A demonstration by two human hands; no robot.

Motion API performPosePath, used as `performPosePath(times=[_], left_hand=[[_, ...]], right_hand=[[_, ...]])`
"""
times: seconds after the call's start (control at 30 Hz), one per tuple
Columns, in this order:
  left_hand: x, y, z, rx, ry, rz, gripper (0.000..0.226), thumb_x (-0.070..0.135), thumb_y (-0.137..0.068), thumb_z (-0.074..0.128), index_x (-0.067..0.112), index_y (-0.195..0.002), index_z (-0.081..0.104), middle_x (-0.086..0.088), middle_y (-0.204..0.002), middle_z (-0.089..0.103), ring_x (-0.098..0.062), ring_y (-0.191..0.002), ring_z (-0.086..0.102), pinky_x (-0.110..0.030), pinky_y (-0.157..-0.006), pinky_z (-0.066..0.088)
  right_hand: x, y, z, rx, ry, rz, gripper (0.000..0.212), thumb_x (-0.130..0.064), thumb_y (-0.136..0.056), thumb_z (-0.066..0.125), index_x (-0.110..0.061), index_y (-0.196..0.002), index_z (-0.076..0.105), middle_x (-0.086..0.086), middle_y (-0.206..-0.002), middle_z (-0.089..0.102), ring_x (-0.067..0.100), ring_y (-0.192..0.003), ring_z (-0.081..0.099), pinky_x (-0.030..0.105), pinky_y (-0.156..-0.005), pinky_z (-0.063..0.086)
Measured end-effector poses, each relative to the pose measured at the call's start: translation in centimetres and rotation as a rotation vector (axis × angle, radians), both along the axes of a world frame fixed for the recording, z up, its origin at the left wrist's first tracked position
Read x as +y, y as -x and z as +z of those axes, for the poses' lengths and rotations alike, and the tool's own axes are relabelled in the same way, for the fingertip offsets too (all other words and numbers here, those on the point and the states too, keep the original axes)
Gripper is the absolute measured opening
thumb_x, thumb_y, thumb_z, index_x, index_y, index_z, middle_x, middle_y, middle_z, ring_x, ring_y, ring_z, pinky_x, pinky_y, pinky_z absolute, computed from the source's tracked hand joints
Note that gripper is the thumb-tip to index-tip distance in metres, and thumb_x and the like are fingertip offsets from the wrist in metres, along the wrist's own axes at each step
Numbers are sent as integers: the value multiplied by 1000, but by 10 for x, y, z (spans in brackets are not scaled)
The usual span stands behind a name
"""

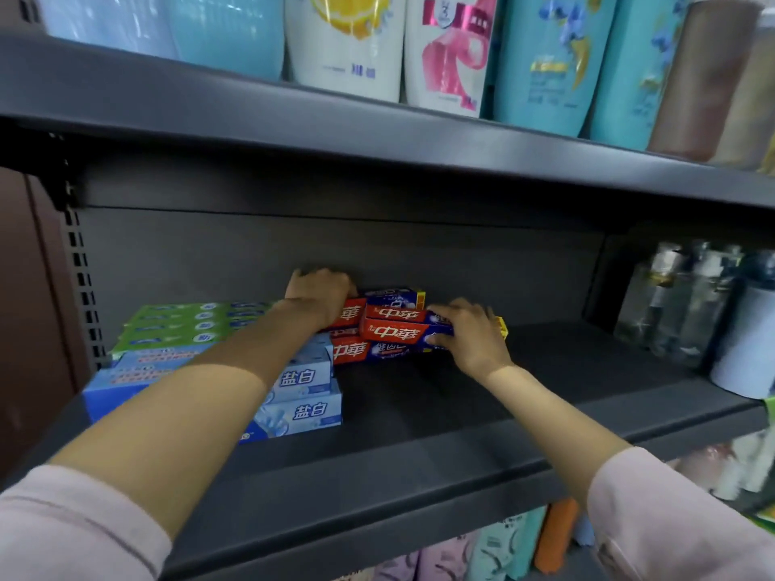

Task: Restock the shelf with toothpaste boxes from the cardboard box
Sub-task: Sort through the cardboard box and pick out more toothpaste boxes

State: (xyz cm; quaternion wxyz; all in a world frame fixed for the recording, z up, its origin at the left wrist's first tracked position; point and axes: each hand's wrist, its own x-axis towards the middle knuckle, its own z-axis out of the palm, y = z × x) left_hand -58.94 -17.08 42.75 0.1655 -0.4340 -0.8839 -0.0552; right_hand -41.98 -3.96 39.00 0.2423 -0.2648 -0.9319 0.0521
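Observation:
Several red and blue toothpaste boxes (390, 331) lie stacked near the back of the dark shelf (419, 425). My left hand (321, 293) grips the stack's left end, fingers curled over the top. At the right end my right hand (472, 335) holds the front upper box, thumb on its face and fingers curled over its top edge. To the left sit stacks of light blue toothpaste boxes (302, 392) and green toothpaste boxes (184, 325). The cardboard box is out of view.
Refill pouches (453, 48) line the upper shelf. Clear bottles (675, 299) and a white container (742, 341) stand at the shelf's right end. Bare shelf surface lies in front of and right of the red boxes. More packets show on the shelf below.

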Motion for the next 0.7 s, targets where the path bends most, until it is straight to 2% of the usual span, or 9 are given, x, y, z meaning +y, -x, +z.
performPosePath(times=[0.07, 0.13, 0.17, 0.23, 0.33, 0.47, 0.53, 0.63, 0.7], left_hand=[[-6, 4, 4, -154, -25, 5, 33, 31, -99, 39, 20, -121, 61, -8, -126, 60, -25, -116, 55, -43, -105, 36], [-12, 3, 8, -399, -149, -25, 40, 34, -102, 30, 6, -106, 59, -14, -113, 62, -28, -105, 59, -41, -100, 43], [-15, 1, 9, -513, -227, -42, 41, 34, -102, 26, 6, -100, 56, -16, -108, 61, -29, -102, 59, -40, -99, 44], [-20, -2, 9, -594, -315, -40, 44, 36, -103, 23, 7, -106, 56, -17, -110, 60, -27, -101, 56, -36, -100, 42], [-24, -4, 4, -510, -179, -14, 50, 44, -101, 28, 12, -132, 49, -12, -131, 52, -29, -118, 51, -36, -102, 39], [-24, 0, 1, -307, -4, 6, 41, 40, -97, 42, 24, -135, 48, -7, -133, 52, -26, -123, 48, -45, -106, 34], [-25, -2, 0, -273, -2, 15, 40, 33, -96, 46, 26, -135, 47, -4, -133, 53, -24, -124, 47, -46, -106, 29], [-27, -6, -3, -263, -55, 17, 39, 28, -95, 48, 25, -134, 49, -6, -130, 56, -25, -123, 48, -45, -105, 30], [-30, -12, -2, -244, -120, 20, 39, 25, -93, 49, 25, -132, 50, -9, -128, 57, -27, -122, 48, -43, -104, 32]], right_hand=[[-3, 9, 5, 1, -28, 28, 51, -28, -92, 57, -29, -141, 41, 3, -138, 46, 27, -130, 38, 48, -117, 15], [-7, 21, 9, -31, -50, 53, 51, -26, -93, 55, -29, -142, 39, 2, -143, 43, 26, -133, 34, 49, -118, 11], [-8, 27, 11, -61, -59, 62, 52, -25, -94, 54, -30, -143, 38, 2, -144, 41, 26, -134, 32, 49, -118, 9], [-12, 41, 12, -98, -100, 56, 52, -27, -93, 54, -32, -142, 38, 2, -144, 39, 25, -135, 30, 50, -117, 9], [-21, 59, 8, -51, -174, -29, 51, -32, -91, 57, -34, -139, 42, 6, -138, 36, 27, -131, 30, 50, -111, 23], [-35, 75, -4, 64, 7, 33, 49, -19, -93, 56, -20, -140, 41, 10, -136, 37, 30, -128, 41, 44, -104, 41], [-37, 74, -7, 114, 93, 123, 46, -14, -95, 52, -16, -139, 40, 9, -141, 35, 28, -128, 42, 39, -102, 41], [-37, 64, -7, 109, 217, 233, 48, -9, -97, 47, -16, -143, 36, 6, -146, 32, 23, -130, 42, 27, -100, 40], [-38, 56, -5, 128, 260, 258, 48, -10, -97, 48, -16, -143, 37, 6, -146, 32, 23, -129, 43, 27, -101, 39]])
